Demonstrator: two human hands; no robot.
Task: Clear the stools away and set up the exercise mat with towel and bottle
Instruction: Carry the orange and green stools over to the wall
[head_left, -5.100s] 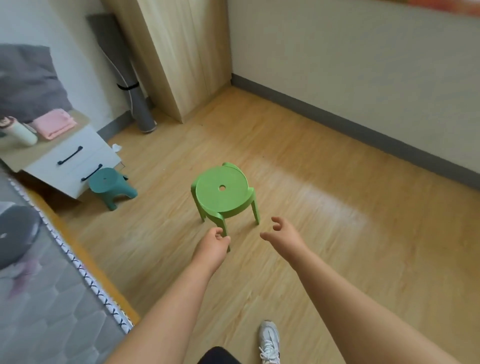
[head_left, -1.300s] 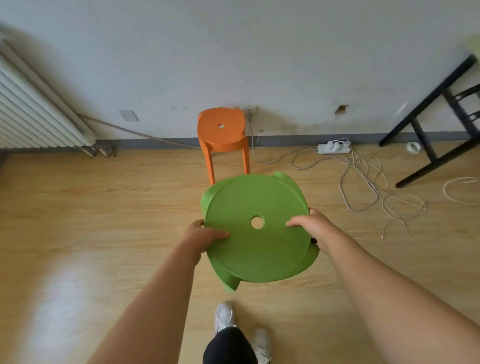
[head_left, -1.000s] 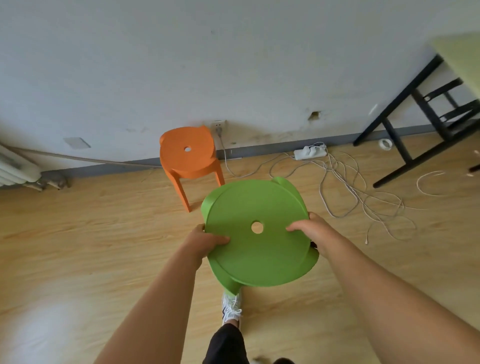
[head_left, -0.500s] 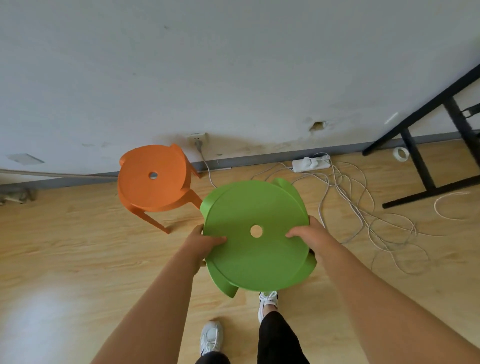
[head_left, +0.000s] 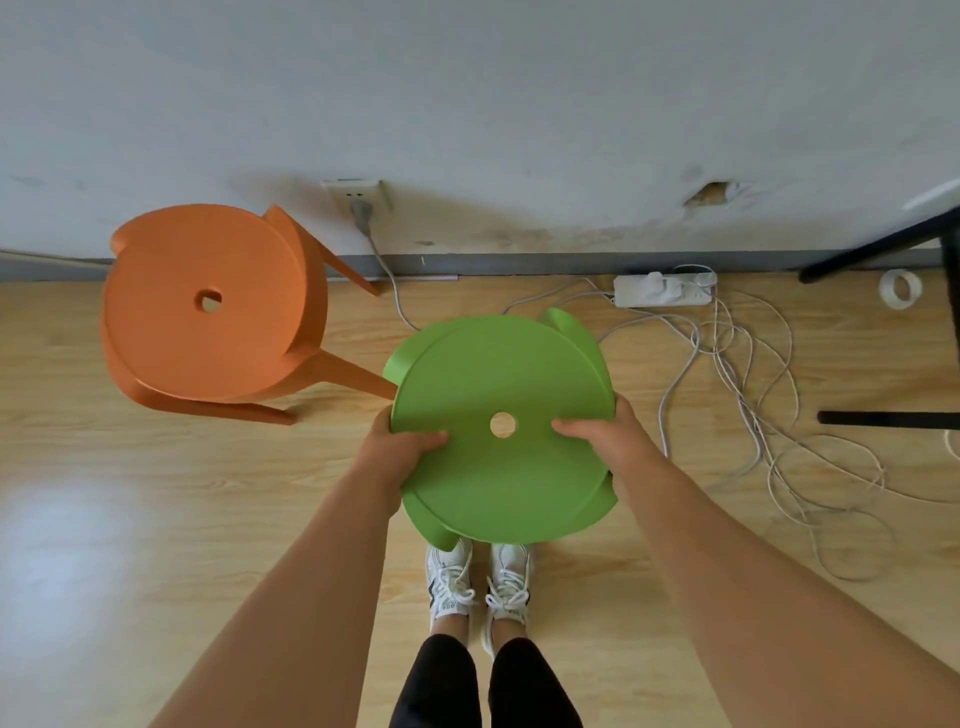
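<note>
Nearest to you, your two white sneakers (head_left: 475, 582) stand side by side on the wooden floor (head_left: 156, 519), with your black trouser legs below them at the bottom of the view. Just above the shoes, you are carrying the green stool (head_left: 501, 431) in the air, its round seat facing up at you and its centre hole showing the floor through it. Your left hand (head_left: 400, 447) is closed on the seat's left rim, thumb lying on top of the seat and the fingers hidden underneath. Your right hand (head_left: 605, 434) grips the right rim the same way, thumb on top and pointing toward the hole. One green leg shows under the near left edge of the seat, and another curved part rises past its far right edge.

Farther out and to the left, the orange stool (head_left: 208, 306) stands on the floor near the wall, apart from the green one, though one of its legs reaches in close to the green seat's left edge. To the right, a tangle of white cables (head_left: 753, 395) spreads over the floor and leads to a white power strip (head_left: 662, 290) by the grey baseboard. A roll of tape (head_left: 900, 288) lies near the black frame legs (head_left: 883, 244) at far right. On the wall, a plug sits in the socket (head_left: 357, 196).
</note>
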